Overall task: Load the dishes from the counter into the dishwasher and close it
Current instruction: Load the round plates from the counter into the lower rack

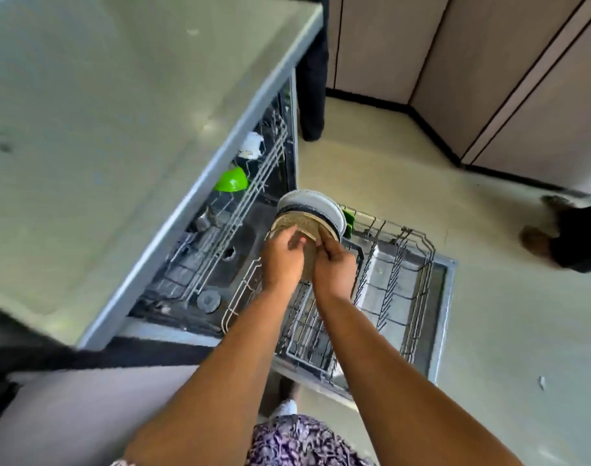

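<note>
Hands, left [282,258] and right [334,269], fingers grasping speckled plate [299,227] upright at twelve o'clock, likely for slotting beside white plates [316,205] in lower rack [388,290]

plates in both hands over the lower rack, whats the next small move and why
Probably lower the plates edge-first into a free slot of the lower rack. Both the left hand and the right hand hold the stack above the pulled-out rack, and most of its tines in view stand bare. Only something green sits at the far end, so space is there.
</note>
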